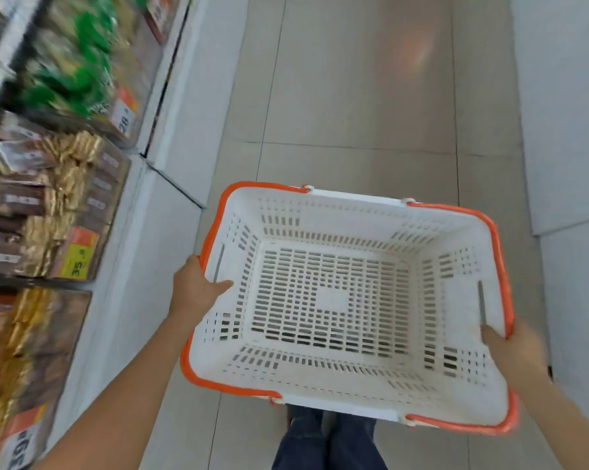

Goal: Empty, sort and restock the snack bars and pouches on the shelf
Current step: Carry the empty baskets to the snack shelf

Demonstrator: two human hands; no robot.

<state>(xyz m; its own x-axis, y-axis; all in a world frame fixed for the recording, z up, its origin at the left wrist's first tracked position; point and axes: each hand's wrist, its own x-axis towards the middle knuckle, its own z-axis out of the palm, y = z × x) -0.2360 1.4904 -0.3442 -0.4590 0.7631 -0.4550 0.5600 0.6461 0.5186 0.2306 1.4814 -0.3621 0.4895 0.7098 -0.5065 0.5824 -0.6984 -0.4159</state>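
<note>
A white plastic basket [456, 239] with orange handles folded along its rim hangs level over the aisle floor, with nothing inside it. My left hand [194, 286] grips its left rim, thumb hooked over the inner wall. My right hand [513, 351] grips the right rim near the front corner, thumb inside. On the shelf at the left stand brown and gold snack pouches [49, 201] in clear-fronted rows, and green pouches [72, 69] fill the section further along, blurred.
The shelf unit's white base [144, 252] runs along the left side of the aisle. Orange price tags [79, 252] hang on the shelf fronts. Beige floor tiles [354, 96] stretch ahead. A white unit [568, 130] borders the right. My legs in dark jeans [327, 442] stand under the basket.
</note>
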